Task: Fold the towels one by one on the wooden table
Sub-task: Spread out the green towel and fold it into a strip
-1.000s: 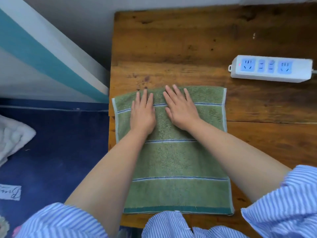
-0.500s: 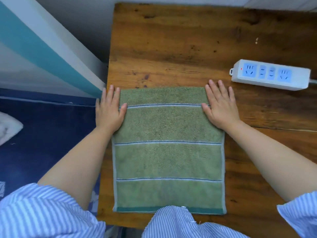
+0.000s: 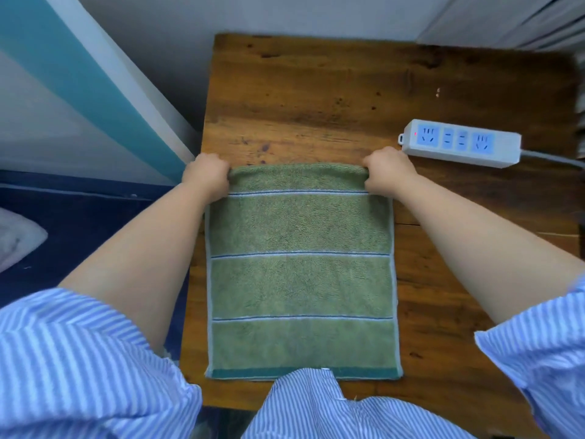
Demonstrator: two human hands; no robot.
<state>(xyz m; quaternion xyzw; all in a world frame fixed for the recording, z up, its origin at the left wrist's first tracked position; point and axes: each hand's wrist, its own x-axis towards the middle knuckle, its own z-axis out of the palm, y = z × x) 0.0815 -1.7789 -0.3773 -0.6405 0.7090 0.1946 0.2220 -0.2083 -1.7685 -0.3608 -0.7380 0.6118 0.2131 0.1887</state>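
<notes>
A green towel (image 3: 300, 274) with thin blue and white stripes lies flat on the wooden table (image 3: 316, 99), its near edge at the table's front. My left hand (image 3: 205, 177) grips the towel's far left corner with curled fingers. My right hand (image 3: 387, 174) grips the far right corner the same way. The far edge between the hands is slightly raised and rolled. Both forearms reach out along the towel's sides.
A white power strip (image 3: 459, 144) with blue sockets lies on the table just right of my right hand, its cable running off right. The table's left edge borders a dark blue floor (image 3: 79, 236). A white cloth (image 3: 15, 239) lies at far left.
My hands slid from the towel's middle out to its far corners, lying flat there half a second ago. Now their fingers have curled round the corners.
</notes>
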